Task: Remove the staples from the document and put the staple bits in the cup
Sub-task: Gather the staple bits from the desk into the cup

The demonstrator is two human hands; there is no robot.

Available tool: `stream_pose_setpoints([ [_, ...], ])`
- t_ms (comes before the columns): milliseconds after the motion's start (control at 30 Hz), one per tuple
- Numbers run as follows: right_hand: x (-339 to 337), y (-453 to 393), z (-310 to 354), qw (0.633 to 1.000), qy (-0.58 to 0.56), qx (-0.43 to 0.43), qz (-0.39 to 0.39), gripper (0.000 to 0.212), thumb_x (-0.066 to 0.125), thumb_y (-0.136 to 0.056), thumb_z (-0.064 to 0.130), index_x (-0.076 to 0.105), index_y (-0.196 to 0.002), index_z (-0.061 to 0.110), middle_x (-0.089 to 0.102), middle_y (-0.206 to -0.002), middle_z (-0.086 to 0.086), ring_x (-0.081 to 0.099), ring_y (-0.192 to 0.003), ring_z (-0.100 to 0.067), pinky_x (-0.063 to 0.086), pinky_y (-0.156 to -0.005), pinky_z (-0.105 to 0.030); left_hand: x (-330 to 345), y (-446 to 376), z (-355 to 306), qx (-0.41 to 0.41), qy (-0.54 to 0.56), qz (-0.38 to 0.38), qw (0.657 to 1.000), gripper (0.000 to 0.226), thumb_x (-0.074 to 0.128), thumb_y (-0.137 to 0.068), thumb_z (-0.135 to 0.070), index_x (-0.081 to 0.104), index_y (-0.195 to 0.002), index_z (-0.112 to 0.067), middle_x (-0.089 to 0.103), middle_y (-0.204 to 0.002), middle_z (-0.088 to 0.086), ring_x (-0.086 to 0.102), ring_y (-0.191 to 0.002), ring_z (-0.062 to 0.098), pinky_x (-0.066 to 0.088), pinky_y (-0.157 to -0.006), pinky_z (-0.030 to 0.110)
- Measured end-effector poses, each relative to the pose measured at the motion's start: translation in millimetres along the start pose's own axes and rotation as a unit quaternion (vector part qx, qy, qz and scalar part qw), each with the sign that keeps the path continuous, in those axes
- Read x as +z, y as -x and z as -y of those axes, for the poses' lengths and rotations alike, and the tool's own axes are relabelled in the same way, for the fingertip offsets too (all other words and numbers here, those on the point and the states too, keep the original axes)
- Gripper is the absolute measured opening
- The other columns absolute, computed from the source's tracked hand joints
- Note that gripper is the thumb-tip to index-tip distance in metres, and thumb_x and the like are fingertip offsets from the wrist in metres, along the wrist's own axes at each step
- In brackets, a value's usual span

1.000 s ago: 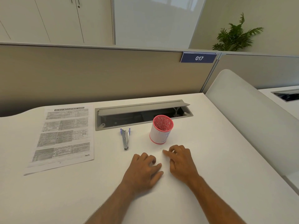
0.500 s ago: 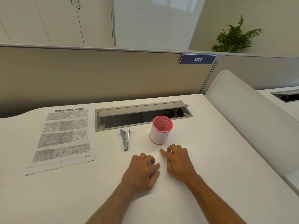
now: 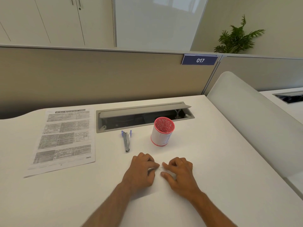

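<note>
where both lay touching, left hand [image 3: 141, 171] and right hand [image 3: 179, 172] now sit apart, curled around staple bits [image 3: 161, 167].

Showing one document [image 3: 64, 140], one staple remover [image 3: 126, 141], one cup [image 3: 162, 131]. Two hands are resting on the desk [image 3: 221, 153]: left hand [image 3: 141, 172], right hand [image 3: 180, 174]. One plant [image 3: 236, 38] sitting far right.

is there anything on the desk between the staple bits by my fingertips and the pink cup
Nothing visible. The staple bits lie on bare desk between the left hand and right hand. The cup stands just beyond them, open and upright. The staple remover lies off to the left, clear of that path.
</note>
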State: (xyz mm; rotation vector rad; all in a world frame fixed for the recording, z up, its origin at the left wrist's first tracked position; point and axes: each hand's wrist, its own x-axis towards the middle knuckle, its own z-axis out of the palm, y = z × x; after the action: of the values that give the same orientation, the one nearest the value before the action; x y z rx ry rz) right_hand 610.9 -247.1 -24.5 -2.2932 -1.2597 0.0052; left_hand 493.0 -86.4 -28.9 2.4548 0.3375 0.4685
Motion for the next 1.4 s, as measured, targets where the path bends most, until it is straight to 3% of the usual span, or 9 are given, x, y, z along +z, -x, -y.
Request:
stream_pose_setpoints([
  [267, 4, -13, 10, 0.996, -0.053, 0.071, 0.009, 0.015, 0.073, -0.079, 0.044, 0.077, -0.092, 0.038, 0.056, -0.083, 0.023, 0.045, -0.095, 0.002, 0.02, -0.092, -0.018, 1, 0, 0, -0.003, -0.005, -0.007, 1.0, 0.025, 0.056, -0.074, -0.029, 0.075, -0.09, -0.029, 0.06, -0.083, -0.01, 0.054, -0.079, 0.016, 0.043, -0.068, 0.034],
  [367, 7, -15, 12, 0.998, -0.033, 0.059, 0.006, 0.015, 0.068, -0.08, 0.044, 0.077, -0.091, 0.038, 0.058, -0.079, 0.021, 0.049, -0.09, -0.004, 0.023, -0.088, -0.017, -1, 1, -2, 0.003, -0.015, 0.004, 1.0, 0.025, 0.06, -0.075, -0.035, 0.075, -0.094, -0.03, 0.06, -0.084, -0.009, 0.055, -0.08, 0.017, 0.044, -0.069, 0.036],
  [600, 10, -14, 16, 0.997, 0.057, -0.02, -0.045, 0.016, 0.058, -0.082, 0.035, 0.073, -0.075, 0.031, 0.057, -0.068, 0.012, 0.053, -0.069, -0.013, 0.036, -0.063, -0.027, 1, 4, -6, -0.007, -0.042, 0.001, 0.999, 0.038, 0.063, -0.073, -0.058, 0.075, -0.097, -0.031, 0.058, -0.086, -0.008, 0.053, -0.082, 0.016, 0.038, -0.073, 0.032],
  [733, 9, -14, 22, 0.993, 0.112, -0.031, -0.003, 0.017, 0.049, -0.081, 0.029, 0.062, -0.069, 0.031, 0.054, -0.07, 0.012, 0.055, -0.066, -0.014, 0.037, -0.06, -0.028, 4, 5, -15, -0.032, -0.04, -0.028, 0.998, 0.032, 0.065, -0.071, -0.06, 0.074, -0.088, -0.035, 0.055, -0.08, -0.011, 0.051, -0.079, 0.013, 0.031, -0.072, 0.028],
  [867, -1, -22, 21, 0.999, 0.025, 0.03, 0.037, 0.017, 0.046, -0.084, 0.027, 0.061, -0.077, 0.027, 0.056, -0.08, 0.014, 0.051, -0.081, -0.014, 0.04, -0.073, -0.035, 9, 5, -19, -0.059, -0.043, -0.037, 0.997, 0.042, 0.064, -0.064, -0.069, 0.075, -0.085, -0.034, 0.055, -0.079, -0.011, 0.052, -0.079, 0.015, 0.035, -0.072, 0.03],
  [933, -12, -26, 20, 0.996, -0.069, 0.057, -0.006, 0.015, 0.053, -0.085, 0.021, 0.06, -0.075, 0.03, 0.057, -0.079, 0.017, 0.052, -0.081, -0.011, 0.043, -0.074, -0.034, 10, 4, -23, -0.082, -0.048, -0.042, 0.995, 0.052, 0.059, -0.063, -0.074, 0.076, -0.092, -0.034, 0.057, -0.084, -0.01, 0.052, -0.086, 0.017, 0.036, -0.078, 0.033],
  [1100, -49, -55, 26, 0.966, -0.225, 0.102, -0.073, 0.026, 0.066, -0.087, 0.005, 0.062, -0.076, 0.028, 0.065, -0.082, 0.007, 0.059, -0.076, -0.003, 0.044, -0.069, -0.013, 12, 2, -34, -0.132, -0.076, -0.007, 0.988, 0.055, 0.052, -0.072, -0.073, 0.072, -0.104, -0.033, 0.056, -0.097, -0.011, 0.046, -0.102, 0.017, 0.029, -0.086, 0.032],
  [1233, -71, -87, 31, 0.957, -0.24, 0.105, -0.124, 0.016, 0.066, -0.09, 0.011, 0.064, -0.08, 0.024, 0.066, -0.084, 0.002, 0.059, -0.075, -0.004, 0.043, -0.065, -0.009, 16, 0, -40, -0.139, -0.076, -0.019, 0.987, 0.04, 0.056, -0.08, -0.066, 0.072, -0.1, -0.036, 0.053, -0.095, -0.012, 0.044, -0.101, 0.016, 0.027, -0.084, 0.032],
  [1400, -82, -124, 36, 0.978, -0.154, 0.081, -0.117, 0.008, 0.062, -0.093, 0.018, 0.067, -0.092, 0.013, 0.062, -0.087, 0.003, 0.057, -0.08, -0.009, 0.044, -0.067, -0.012, 14, -5, -40, -0.129, -0.062, -0.011, 0.99, 0.03, 0.057, -0.087, -0.059, 0.071, -0.108, -0.043, 0.057, -0.1, -0.013, 0.044, -0.103, 0.014, 0.027, -0.084, 0.032],
])
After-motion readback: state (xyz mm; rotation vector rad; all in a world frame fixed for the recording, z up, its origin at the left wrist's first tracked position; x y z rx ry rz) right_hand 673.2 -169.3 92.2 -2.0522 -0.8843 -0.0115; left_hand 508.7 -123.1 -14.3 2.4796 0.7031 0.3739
